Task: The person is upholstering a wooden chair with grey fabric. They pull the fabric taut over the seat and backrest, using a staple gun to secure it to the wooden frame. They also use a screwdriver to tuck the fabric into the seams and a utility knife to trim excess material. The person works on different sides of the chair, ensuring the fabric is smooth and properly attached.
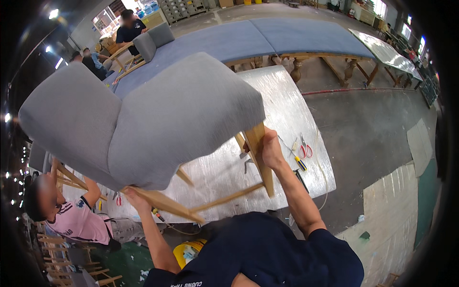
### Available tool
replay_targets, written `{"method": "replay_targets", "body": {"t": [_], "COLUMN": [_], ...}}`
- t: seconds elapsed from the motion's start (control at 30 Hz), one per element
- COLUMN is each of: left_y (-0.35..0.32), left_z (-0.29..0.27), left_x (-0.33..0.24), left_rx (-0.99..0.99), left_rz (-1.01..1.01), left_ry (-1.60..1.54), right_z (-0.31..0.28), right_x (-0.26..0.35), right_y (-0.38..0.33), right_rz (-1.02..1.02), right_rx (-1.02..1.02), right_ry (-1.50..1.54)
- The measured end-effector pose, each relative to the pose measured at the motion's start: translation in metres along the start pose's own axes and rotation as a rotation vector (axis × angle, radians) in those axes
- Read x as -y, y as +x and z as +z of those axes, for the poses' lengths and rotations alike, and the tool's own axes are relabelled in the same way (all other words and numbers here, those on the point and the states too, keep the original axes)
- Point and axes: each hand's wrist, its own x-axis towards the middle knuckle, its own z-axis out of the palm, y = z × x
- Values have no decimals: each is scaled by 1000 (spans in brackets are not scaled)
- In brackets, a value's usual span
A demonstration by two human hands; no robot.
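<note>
A grey upholstered chair (181, 105) with pale wooden legs is held tilted above a silver-covered worktable (282, 105). Its backrest lies toward the left, and the seat cover's lower edge looks wavy. My left hand (137, 199) is closed round the top of a near leg, just under the seat. Another leg, at the seat's right corner, is gripped by my right hand (271, 150), with the thumb along its outer side. On the table by my right forearm lie red-handled scissors (306, 150) and a yellow-and-blue screwdriver (300, 163).
A co-worker in a pink shirt (76, 222) stands close on the left, handling another chair. Beyond my table runs a long blue padded table (215, 45), where a person in dark clothes (128, 31) works. Near my left elbow is a yellow bucket (181, 254).
</note>
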Motion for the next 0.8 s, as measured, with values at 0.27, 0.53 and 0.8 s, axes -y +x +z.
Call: {"method": "replay_targets", "body": {"t": [0.27, 0.53, 0.8], "left_y": [-23, -45, -61], "left_z": [18, 10, -19], "left_x": [-88, 113, 174], "left_rx": [90, 161, 171], "left_rz": [-565, -836, -843], "left_ry": [141, 327, 680], "right_z": [-7, 0, -2], "right_x": [99, -73, -141], "right_y": [-14, 13, -28], "right_rz": [242, 561, 599], "right_rx": [155, 88, -50], "right_ry": [-313, -240, 367]}}
